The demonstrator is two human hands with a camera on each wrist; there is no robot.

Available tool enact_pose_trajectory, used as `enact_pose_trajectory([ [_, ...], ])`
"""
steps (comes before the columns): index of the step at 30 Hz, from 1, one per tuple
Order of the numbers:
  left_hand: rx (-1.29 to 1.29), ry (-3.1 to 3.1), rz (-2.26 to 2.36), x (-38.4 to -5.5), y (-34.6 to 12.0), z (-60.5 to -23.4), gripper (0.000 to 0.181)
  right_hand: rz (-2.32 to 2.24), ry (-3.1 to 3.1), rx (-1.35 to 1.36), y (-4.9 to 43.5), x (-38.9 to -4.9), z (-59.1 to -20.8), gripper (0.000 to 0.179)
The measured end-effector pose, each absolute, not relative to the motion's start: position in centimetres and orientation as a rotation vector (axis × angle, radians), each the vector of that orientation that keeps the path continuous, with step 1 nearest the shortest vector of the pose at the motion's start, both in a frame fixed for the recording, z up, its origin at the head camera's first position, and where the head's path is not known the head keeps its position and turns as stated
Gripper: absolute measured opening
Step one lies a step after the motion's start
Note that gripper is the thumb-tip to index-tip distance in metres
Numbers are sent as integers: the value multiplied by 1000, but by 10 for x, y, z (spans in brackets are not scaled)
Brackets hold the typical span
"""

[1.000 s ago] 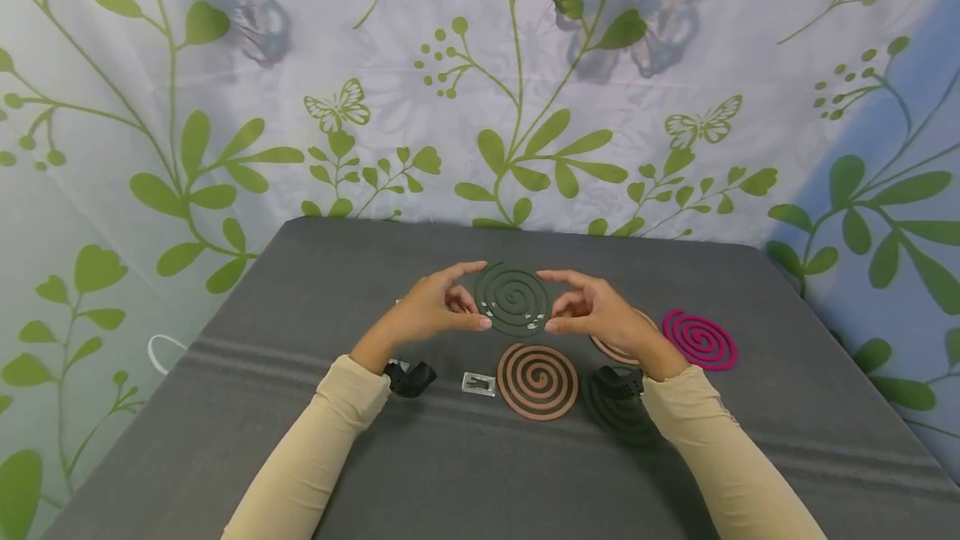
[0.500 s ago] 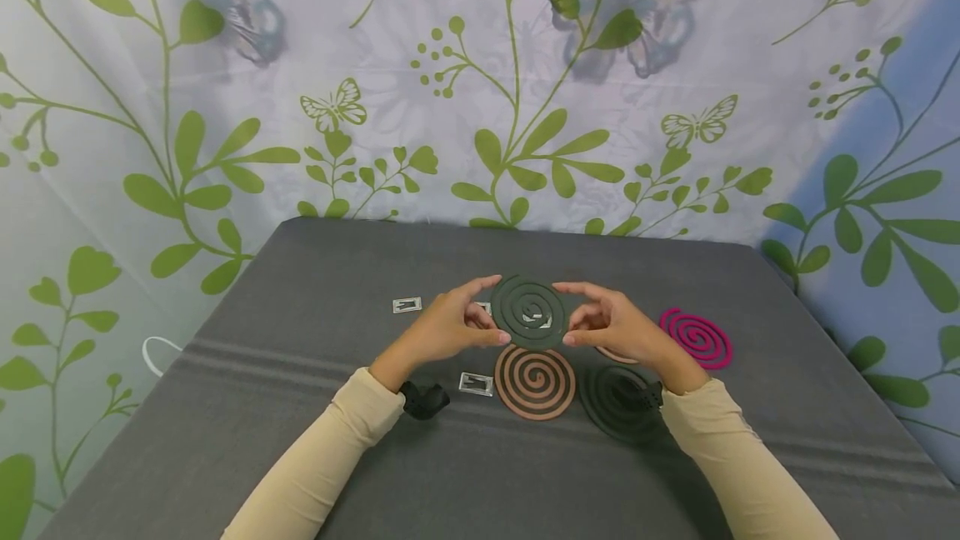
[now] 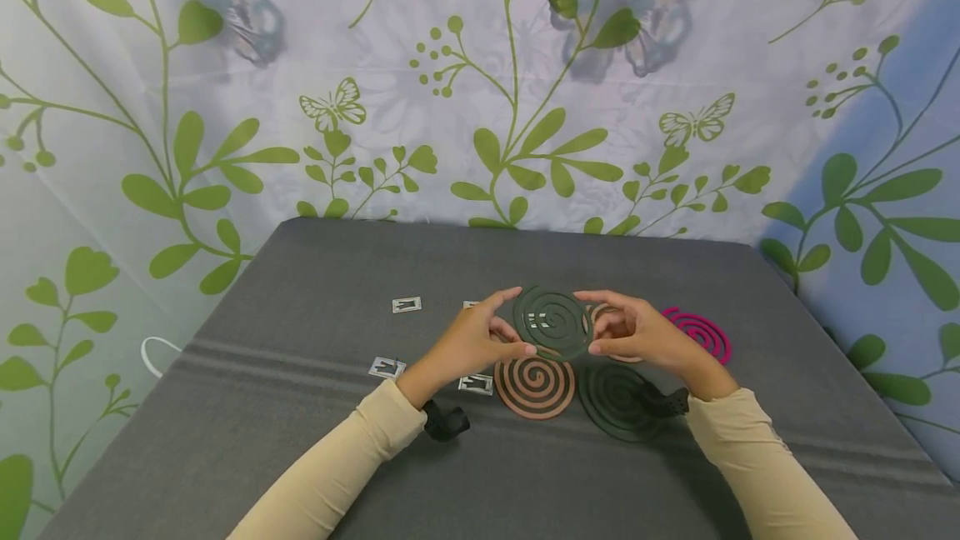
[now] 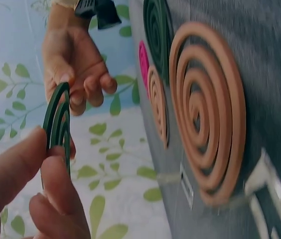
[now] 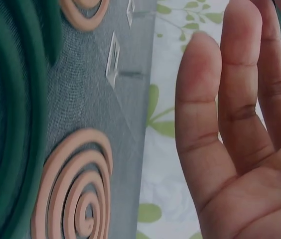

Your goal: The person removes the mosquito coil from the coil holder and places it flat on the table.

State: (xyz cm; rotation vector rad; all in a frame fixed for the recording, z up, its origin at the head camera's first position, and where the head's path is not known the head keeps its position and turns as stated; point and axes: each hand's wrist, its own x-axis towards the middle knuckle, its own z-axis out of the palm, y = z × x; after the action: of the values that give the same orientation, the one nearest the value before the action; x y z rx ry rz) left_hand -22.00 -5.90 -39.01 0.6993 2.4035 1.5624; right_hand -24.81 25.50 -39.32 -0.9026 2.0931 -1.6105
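Note:
Both hands hold up a dark green mosquito coil (image 3: 555, 321) above the table, one at each side of it. My left hand (image 3: 480, 333) pinches its left edge between thumb and fingers. At the opposite edge, my right hand (image 3: 640, 333) grips with thumb and index finger, the other fingers loosely bent. The left wrist view shows the held coil (image 4: 57, 112) nearly edge-on. Below it on the table lies a tan coil (image 3: 535, 388), beside another dark green coil (image 3: 611, 411). A second tan coil (image 5: 80, 199) is partly hidden behind the right hand in the head view.
A pink coil (image 3: 705, 338) lies at the right, partly behind the right hand. Small metal coil stands (image 3: 407, 304) (image 3: 386, 367) (image 3: 476, 384) lie left of the coils on the grey table (image 3: 225, 432). A leaf-patterned curtain (image 3: 420, 107) hangs behind.
Both hands have carried the held green coil right and slightly down, nearer the coils on the table. Metal stands on the left, earlier covered by the left arm, now show.

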Motion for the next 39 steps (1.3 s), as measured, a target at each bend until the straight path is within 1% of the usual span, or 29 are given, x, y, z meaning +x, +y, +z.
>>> enact_pose_trajectory([
  [7,685,2372,1588,-213,-40,-393,89,-1558,2146,-882,273,-244,-393,72],
  [15,676,2333,1603,-211,-18,-391,89,-1565,2187,-883,296,-238,-393,65],
  [27,634,2279,1609,-211,8,-397,88,-1635,2118,-855,325,-236,-404,68],
  [39,595,2171,1640,-206,28,-410,88,-1629,2028,-876,345,-230,-408,75],
])
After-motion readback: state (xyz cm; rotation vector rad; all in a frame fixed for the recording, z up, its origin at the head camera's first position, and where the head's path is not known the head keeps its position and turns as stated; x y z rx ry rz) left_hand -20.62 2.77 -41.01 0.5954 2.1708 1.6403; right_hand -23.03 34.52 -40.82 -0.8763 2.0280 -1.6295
